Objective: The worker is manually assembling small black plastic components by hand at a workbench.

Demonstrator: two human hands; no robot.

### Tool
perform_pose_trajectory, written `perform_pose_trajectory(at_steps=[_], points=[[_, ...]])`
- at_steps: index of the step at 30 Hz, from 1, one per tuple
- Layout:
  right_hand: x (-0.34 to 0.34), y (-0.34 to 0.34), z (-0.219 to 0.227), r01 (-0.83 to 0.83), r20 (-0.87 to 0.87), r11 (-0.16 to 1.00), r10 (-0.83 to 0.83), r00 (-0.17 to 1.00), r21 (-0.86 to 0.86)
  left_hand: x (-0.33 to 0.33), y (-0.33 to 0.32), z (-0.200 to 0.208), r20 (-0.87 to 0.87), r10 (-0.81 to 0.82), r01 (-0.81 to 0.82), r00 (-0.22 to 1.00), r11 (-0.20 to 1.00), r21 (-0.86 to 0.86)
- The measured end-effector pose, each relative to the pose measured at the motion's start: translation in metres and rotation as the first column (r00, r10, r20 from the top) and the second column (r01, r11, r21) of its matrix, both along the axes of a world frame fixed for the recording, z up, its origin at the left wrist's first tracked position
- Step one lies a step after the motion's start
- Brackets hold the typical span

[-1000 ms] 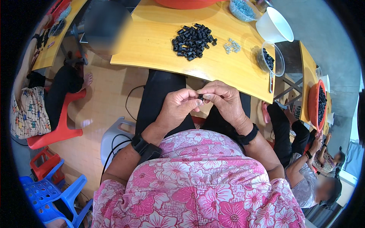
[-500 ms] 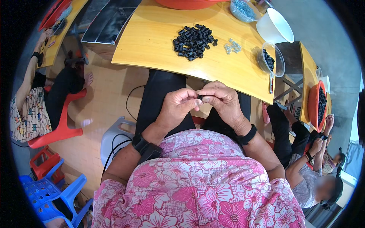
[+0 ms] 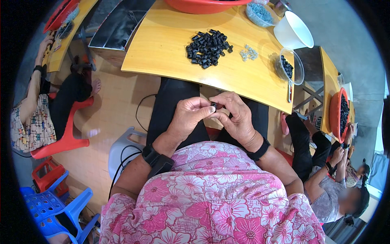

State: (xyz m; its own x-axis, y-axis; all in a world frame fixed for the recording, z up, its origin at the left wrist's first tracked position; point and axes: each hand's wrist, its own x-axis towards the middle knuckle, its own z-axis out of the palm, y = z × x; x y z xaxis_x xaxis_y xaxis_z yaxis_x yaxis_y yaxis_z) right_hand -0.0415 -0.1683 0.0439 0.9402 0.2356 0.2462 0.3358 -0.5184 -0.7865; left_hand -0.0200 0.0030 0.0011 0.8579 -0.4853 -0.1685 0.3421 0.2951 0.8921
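Over my lap, my left hand (image 3: pixel 187 116) pinches a small black plastic fitting (image 3: pixel 213 105) between thumb and fingers. My right hand (image 3: pixel 236 116) meets it from the other side, index fingertip above and thumb just below, partly curled round it. Much of the fitting is hidden by the fingertips. On the yellow table (image 3: pixel 162 44) ahead lies a pile of similar black fittings (image 3: pixel 206 49). Right of that pile sits a small cluster of clear pieces (image 3: pixel 248 53).
A clear tub (image 3: pixel 298 67) holding black parts stands by the table's right edge, near a small cutter-like tool (image 3: pixel 289 91). Behind are a white bucket (image 3: pixel 293 30), a bag of clear pieces (image 3: pixel 260 14) and a red basin (image 3: pixel 207 6). People sit at tables on both sides.
My right thumb and index finger have spread a little apart at the fitting, and the thumb sits lower. My left hand keeps its pinch. The view has shifted slightly.
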Motion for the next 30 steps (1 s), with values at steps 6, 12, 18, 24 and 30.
perform_pose_trajectory(at_steps=[6,12,18,24,30], points=[[0.0,-0.002,-0.004,-0.02,-0.017,1.0,0.02,1.0,-0.016,0.002,-0.001,0.002,-0.05,-0.027,0.023,0.998,0.997,-0.073],[0.001,-0.002,0.001,-0.058,0.026,0.997,0.059,0.998,-0.05,0.001,0.0,0.004,-0.091,-0.077,0.07,0.993,0.995,-0.071],[-0.001,-0.005,0.0,-0.079,0.006,0.997,0.079,0.997,0.015,-0.003,-0.002,0.009,0.162,-0.05,0.07,0.985,0.991,-0.117],[0.001,-0.004,-0.002,-0.076,-0.049,0.997,0.077,0.996,0.028,-0.003,-0.002,0.003,0.227,0.006,-0.001,0.974,1.0,-0.022],[0.006,0.001,-0.005,-0.052,-0.015,0.996,0.053,0.998,0.079,0.0,-0.004,0.0,0.232,0.045,-0.031,0.972,0.998,-0.063]])
